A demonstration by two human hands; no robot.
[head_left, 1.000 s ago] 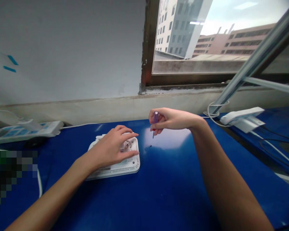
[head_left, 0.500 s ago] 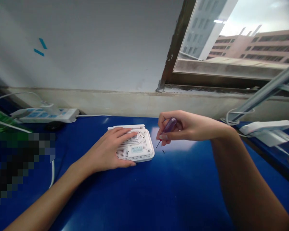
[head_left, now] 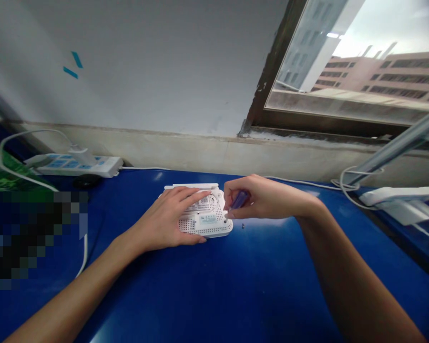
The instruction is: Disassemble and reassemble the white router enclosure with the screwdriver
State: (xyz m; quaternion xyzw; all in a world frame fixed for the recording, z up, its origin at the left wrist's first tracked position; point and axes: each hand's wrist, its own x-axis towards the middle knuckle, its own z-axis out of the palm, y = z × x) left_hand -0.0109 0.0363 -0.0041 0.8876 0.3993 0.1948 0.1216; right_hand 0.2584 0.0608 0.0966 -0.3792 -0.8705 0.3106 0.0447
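Observation:
A white Wi-Fi router [head_left: 208, 228] lies with its vented, labelled underside up, a white antenna [head_left: 196, 185] along its far edge. My left hand [head_left: 173, 216] holds it down, fingers spread over its left part and thumb along the near edge. In my right hand [head_left: 252, 197] is a screwdriver with a purple handle [head_left: 240, 199], gripped by closed fingers at the router's right side. The screwdriver's tip is hidden by the fingers, so I cannot tell whether it touches the router. Small dark screws [head_left: 243, 226] lie on the table just right of the router.
The blue table [head_left: 214, 290] meets a tiled wall base [head_left: 186, 147] at the back. At left are a white power strip [head_left: 107, 166] with a plugged-in cable and a round black object [head_left: 86, 181]. A white device [head_left: 396, 195] and metal pole [head_left: 389, 147] stand at right.
My right hand has moved left with the screwdriver, from beside the router to its right edge. My left hand still holds the router. The whole view has shifted slightly.

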